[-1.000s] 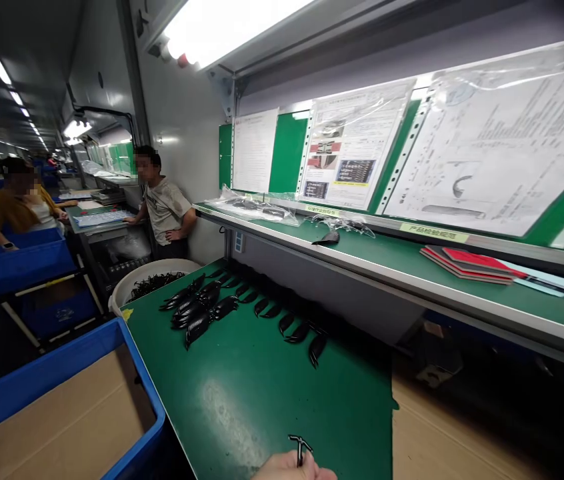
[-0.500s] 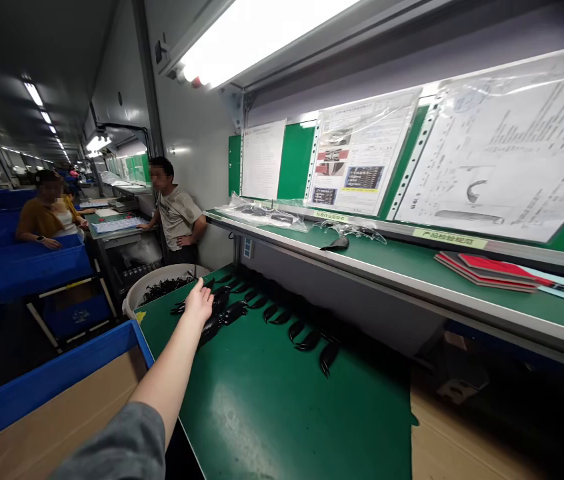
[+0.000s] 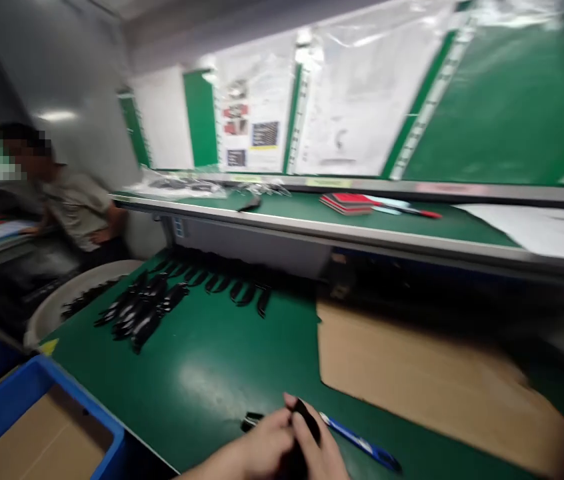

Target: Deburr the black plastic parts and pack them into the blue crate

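Observation:
My left hand (image 3: 268,441) and my right hand (image 3: 326,448) are together at the near edge of the green bench. Between their fingers is a black curved plastic part (image 3: 308,419), mostly covered by the fingers and blurred. Both hands are closed round it. Just left of my left hand shows a small black piece with a light edge (image 3: 251,421); whether it is held or lies on the bench, I cannot tell. A slim blue pen-like tool (image 3: 362,443) lies on the bench to the right of my right hand.
Black curved parts (image 3: 145,310) lie heaped at the bench's far left, with a row of single ones (image 3: 217,283) behind. Brown cardboard (image 3: 412,380) covers the right side. A shelf (image 3: 287,220) overhangs the back. A blue bin (image 3: 107,427) and a round tub (image 3: 37,327) stand left, near a person (image 3: 82,207).
My left hand has come back from the heap of black parts to the near edge, where both hands now hold a black part. The view has turned right and down.

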Action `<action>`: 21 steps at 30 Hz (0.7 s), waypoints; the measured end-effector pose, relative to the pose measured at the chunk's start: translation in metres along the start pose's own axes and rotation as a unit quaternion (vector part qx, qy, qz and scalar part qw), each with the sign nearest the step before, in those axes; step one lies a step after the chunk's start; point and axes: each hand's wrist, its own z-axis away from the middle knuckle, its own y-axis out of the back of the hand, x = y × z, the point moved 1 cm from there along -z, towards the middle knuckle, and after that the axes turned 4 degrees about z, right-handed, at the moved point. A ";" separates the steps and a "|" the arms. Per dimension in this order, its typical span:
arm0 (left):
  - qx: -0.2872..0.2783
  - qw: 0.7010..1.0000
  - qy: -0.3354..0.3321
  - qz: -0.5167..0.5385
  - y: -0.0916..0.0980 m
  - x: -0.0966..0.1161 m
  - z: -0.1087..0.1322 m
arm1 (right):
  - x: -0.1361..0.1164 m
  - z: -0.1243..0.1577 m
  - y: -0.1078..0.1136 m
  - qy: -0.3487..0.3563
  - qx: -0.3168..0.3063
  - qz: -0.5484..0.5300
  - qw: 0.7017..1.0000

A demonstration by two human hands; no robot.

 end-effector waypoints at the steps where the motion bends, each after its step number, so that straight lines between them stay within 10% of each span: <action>1: 0.000 1.000 0.014 0.012 -0.001 -0.003 0.001 | -0.005 0.004 0.002 0.003 -0.011 -0.021 1.000; 14: -0.039 0.995 0.087 -0.005 -0.013 0.012 0.024 | 0.072 -0.009 0.089 0.003 0.113 0.282 0.953; 21: -0.046 0.988 0.112 -0.093 -0.015 0.033 0.033 | 0.036 -0.001 0.089 0.021 0.060 0.201 0.978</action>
